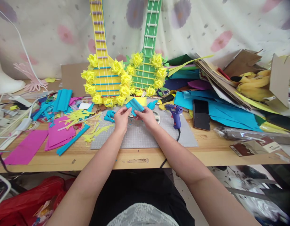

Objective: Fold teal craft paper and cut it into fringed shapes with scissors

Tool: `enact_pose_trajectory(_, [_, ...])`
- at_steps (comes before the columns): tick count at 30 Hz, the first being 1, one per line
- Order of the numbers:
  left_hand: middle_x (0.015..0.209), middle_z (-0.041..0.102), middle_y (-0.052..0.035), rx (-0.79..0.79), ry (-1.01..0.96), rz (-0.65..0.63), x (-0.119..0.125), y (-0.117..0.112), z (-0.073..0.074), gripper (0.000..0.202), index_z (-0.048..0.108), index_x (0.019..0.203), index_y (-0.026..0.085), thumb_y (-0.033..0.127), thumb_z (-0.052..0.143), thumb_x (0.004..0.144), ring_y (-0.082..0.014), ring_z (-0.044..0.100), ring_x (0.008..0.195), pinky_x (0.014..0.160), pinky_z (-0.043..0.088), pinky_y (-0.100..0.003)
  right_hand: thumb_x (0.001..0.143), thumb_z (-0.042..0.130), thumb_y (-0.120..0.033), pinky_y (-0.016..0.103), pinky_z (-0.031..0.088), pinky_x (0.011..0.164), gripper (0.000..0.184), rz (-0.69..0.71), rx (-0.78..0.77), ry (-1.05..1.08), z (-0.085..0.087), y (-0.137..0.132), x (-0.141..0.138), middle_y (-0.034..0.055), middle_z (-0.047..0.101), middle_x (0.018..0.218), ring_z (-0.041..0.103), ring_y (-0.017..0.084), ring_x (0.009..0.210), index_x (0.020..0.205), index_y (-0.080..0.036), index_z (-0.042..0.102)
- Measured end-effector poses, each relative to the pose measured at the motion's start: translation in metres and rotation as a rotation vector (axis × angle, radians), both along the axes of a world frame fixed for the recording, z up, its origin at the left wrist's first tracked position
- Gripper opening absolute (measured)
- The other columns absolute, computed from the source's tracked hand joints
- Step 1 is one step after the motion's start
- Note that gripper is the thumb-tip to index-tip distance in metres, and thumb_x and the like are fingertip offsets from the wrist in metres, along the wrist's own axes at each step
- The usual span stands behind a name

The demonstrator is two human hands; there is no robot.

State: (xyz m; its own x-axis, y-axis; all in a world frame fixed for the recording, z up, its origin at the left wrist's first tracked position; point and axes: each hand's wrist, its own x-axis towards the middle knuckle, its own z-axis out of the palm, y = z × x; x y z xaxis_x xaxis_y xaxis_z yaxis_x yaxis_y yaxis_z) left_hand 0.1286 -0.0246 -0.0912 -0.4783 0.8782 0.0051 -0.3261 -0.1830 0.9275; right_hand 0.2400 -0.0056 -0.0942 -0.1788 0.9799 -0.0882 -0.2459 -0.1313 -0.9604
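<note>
Both hands meet over the grey cutting mat (140,138) and pinch a folded strip of blue crepe paper (134,105). My left hand (122,119) grips its lower left edge, and my right hand (147,117) holds its right side. A smaller curled blue paper piece (109,116) lies just left of my left hand. Behind the hands stand a yellow paper guitar (104,78) and a green paper guitar (147,69), both trimmed with yellow paper flowers.
A blue glue gun (175,113) stands right of my right hand, with a black phone (201,114) beyond it. Scissors (156,117) lie under my right hand. Pink paper sheets (60,135), blue strips and yellow scraps cover the left; cardboard and paper pile up at right.
</note>
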Motion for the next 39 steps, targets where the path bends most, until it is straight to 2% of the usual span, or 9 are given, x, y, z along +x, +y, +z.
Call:
enact_pose_trajectory(3, [0.068, 0.064, 0.0022, 0.028, -0.048, -0.025, 0.001, -0.001, 0.001, 0.026, 0.062, 0.071, 0.017, 0.019, 0.08, 0.053, -0.0099, 0.058, 0.066, 0.07, 0.046, -0.023, 0.054, 0.08, -0.033, 0.027, 0.052, 0.054, 0.036, -0.027, 0.007, 0.013, 0.0, -0.001, -0.001, -0.0036, 0.063, 0.062, 0.061, 0.013, 0.055, 0.075, -0.019, 0.055])
enact_pose_trajectory(7, [0.075, 0.066, 0.0012, -0.07, -0.2, -0.096, -0.001, -0.002, 0.004, 0.044, 0.058, 0.089, 0.02, 0.019, 0.082, 0.052, -0.0112, 0.061, 0.066, 0.069, 0.048, -0.026, 0.053, 0.079, -0.035, 0.027, 0.051, 0.052, 0.037, -0.023, 0.036, 0.005, -0.002, 0.0, -0.001, -0.004, 0.063, 0.062, 0.061, 0.013, 0.055, 0.075, -0.02, 0.054])
enact_pose_trajectory(12, [0.07, 0.064, 0.001, -0.1, -0.192, -0.166, -0.004, -0.001, 0.007, 0.032, 0.06, 0.072, 0.015, 0.021, 0.083, 0.05, -0.0097, 0.059, 0.059, 0.064, 0.047, -0.025, 0.052, 0.078, -0.039, 0.025, 0.05, 0.051, 0.039, 0.012, 0.087, 0.005, -0.003, 0.0, -0.001, -0.0045, 0.059, 0.064, 0.058, 0.012, 0.058, 0.075, -0.02, 0.052])
enact_pose_trajectory(17, [0.062, 0.062, 0.0032, -0.143, -0.262, -0.158, -0.003, -0.002, 0.011, 0.025, 0.058, 0.065, 0.016, 0.016, 0.079, 0.053, -0.0083, 0.057, 0.054, 0.059, 0.046, -0.022, 0.061, 0.069, -0.037, 0.023, 0.047, 0.05, 0.028, -0.068, 0.246, -0.003, -0.001, -0.004, -0.003, -0.0051, 0.053, 0.067, 0.051, 0.01, 0.059, 0.075, -0.022, 0.05])
enact_pose_trajectory(22, [0.058, 0.059, 0.0047, -0.18, -0.345, -0.223, -0.002, -0.001, 0.009, 0.02, 0.055, 0.065, 0.017, 0.012, 0.074, 0.059, -0.0072, 0.055, 0.053, 0.057, 0.046, -0.02, 0.07, 0.056, -0.023, 0.026, 0.046, 0.058, 0.005, -0.183, 0.534, -0.294, -0.002, -0.007, 0.0, 0.0003, 0.055, 0.075, 0.051, 0.014, 0.07, 0.075, -0.021, 0.057])
enact_pose_trajectory(26, [0.062, 0.062, 0.0031, -0.184, -0.379, -0.283, -0.003, 0.0, 0.006, 0.016, 0.056, 0.067, 0.017, 0.01, 0.07, 0.064, -0.0076, 0.058, 0.058, 0.062, 0.05, -0.02, 0.072, 0.048, -0.011, 0.029, 0.044, 0.068, 0.018, -0.238, 0.783, -0.633, -0.001, -0.008, 0.006, 0.0035, 0.054, 0.079, 0.052, 0.016, 0.075, 0.079, -0.019, 0.063])
enact_pose_trajectory(30, [0.067, 0.064, 0.0004, -0.204, -0.401, -0.29, -0.004, 0.0, 0.007, 0.012, 0.058, 0.07, 0.018, 0.012, 0.068, 0.07, -0.0105, 0.062, 0.066, 0.072, 0.053, -0.025, 0.075, 0.044, -0.007, 0.029, 0.042, 0.069, 0.026, -0.226, 0.88, -0.875, 0.001, -0.005, 0.011, 0.0059, 0.055, 0.084, 0.052, 0.018, 0.079, 0.083, -0.019, 0.065])
enact_pose_trajectory(35, [0.067, 0.064, -0.0016, -0.221, -0.429, -0.27, -0.004, 0.0, 0.009, 0.01, 0.06, 0.071, 0.017, 0.016, 0.059, 0.08, -0.0106, 0.063, 0.066, 0.073, 0.054, -0.025, 0.079, 0.042, -0.006, 0.027, 0.039, 0.067, 0.027, -0.21, 0.961, -0.97, 0.001, -0.003, 0.013, 0.0066, 0.057, 0.084, 0.052, 0.018, 0.08, 0.083, -0.02, 0.066])
enact_pose_trajectory(39, [0.067, 0.063, -0.0034, -0.202, -0.442, -0.231, -0.004, 0.0, 0.012, 0.023, 0.058, 0.068, 0.017, 0.034, 0.061, 0.083, -0.0133, 0.064, 0.067, 0.072, 0.055, -0.028, 0.081, 0.042, -0.007, 0.026, 0.039, 0.067, 0.026, -0.212, 1.013, -1.003, 0.001, -0.002, 0.013, 0.0064, 0.057, 0.083, 0.051, 0.017, 0.08, 0.081, -0.02, 0.065])
